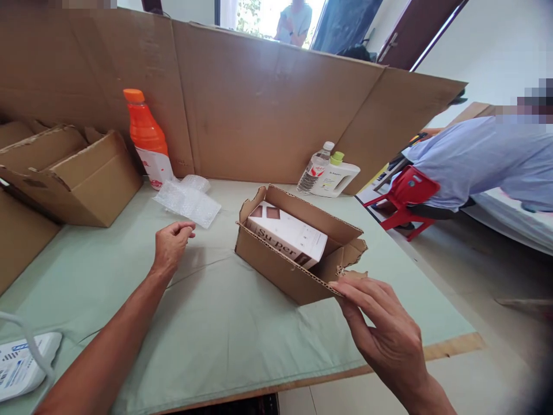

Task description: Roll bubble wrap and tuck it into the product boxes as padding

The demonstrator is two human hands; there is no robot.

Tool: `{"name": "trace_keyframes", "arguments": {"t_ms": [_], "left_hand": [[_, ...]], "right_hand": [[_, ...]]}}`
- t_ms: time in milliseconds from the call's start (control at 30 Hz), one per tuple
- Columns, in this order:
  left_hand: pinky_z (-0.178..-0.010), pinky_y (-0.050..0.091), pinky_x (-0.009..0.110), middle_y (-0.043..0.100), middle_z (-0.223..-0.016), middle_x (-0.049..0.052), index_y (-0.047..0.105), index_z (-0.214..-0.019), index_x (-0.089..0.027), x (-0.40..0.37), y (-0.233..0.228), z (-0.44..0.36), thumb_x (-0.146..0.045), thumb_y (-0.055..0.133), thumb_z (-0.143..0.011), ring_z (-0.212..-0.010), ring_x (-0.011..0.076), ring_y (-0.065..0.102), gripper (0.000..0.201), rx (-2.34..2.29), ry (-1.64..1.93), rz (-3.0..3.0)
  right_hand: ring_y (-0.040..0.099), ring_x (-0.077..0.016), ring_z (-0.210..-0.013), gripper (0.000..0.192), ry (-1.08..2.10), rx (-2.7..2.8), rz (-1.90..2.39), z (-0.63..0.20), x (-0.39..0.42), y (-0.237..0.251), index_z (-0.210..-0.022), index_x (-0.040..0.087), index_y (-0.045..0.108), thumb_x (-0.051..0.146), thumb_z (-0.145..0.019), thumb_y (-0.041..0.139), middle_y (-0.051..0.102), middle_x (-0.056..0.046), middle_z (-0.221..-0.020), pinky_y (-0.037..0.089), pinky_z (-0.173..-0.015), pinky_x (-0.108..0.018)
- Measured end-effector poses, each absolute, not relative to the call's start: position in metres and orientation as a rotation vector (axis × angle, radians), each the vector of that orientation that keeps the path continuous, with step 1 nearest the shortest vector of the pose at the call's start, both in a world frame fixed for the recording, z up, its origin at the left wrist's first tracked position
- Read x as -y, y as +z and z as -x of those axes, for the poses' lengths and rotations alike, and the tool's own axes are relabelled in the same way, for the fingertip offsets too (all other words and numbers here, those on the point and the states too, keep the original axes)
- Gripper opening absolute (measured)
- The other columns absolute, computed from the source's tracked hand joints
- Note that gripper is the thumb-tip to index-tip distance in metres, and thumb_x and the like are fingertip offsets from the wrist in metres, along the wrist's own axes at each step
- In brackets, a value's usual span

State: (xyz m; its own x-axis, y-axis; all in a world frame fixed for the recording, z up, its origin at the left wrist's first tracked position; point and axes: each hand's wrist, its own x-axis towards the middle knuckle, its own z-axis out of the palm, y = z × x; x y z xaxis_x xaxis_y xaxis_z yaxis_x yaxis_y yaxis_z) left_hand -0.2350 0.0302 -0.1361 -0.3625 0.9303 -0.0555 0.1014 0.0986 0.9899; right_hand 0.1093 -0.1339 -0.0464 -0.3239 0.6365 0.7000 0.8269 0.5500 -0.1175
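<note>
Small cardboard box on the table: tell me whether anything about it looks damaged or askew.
The small cardboard box has a torn, ragged flap at its right corner, where the right hand touches it. The white carton inside lies tilted, not flat. The left hand hovers apart, holding nothing.

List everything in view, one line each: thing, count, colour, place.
small carton: 1, brown, open, table centre
product box: 1, white, inside small carton
bubble wrap: 1 piece, clear, left of small carton
juice bottle: 1, orange, by cardboard wall
water bottle: 1, clear, back right
jug: 1, white, green cap, beside water bottle
large carton: 1, brown, far left
cardboard wall: 1, brown, behind table
table cover: 1, pale green
stool: 1, red, right
co-worker: 1, blue shirt, right
left hand: empty, near bubble wrap
right hand: touching small carton's flap
</note>
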Motion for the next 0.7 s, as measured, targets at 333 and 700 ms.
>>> {"name": "trace_keyframes", "arguments": {"t_ms": [333,700], "left_hand": [[-0.058,0.047,0.024,0.069,-0.082,0.005,0.074,-0.098,-0.015,-0.037,-0.131,0.226,-0.029,0.072,-0.059,-0.083,0.0205,0.067,0.041,-1.495,1.247,-0.903],[-0.062,0.045,0.027,0.063,-0.066,0.0,0.074,-0.092,-0.013,-0.05,-0.132,0.213,-0.027,0.063,-0.078,-0.067,0.0157,0.061,0.023,-1.589,1.411,-0.931]], "right_hand": [[0.068,-0.0185,-0.092,0.029,-0.369,1.965,1.202,-0.113,0.122,-0.056,-0.112,0.02,0.068,0.002,-0.09,0.064,0.072,-0.005,-0.1,0.053,-0.085,-0.034],[0.071,-0.0188,-0.092,0.028,-0.364,1.932,1.234,-0.114,0.123,-0.061,-0.113,0.022,0.07,0.006,-0.092,0.064,0.075,-0.004,-0.101,0.055,-0.085,-0.034]]}}
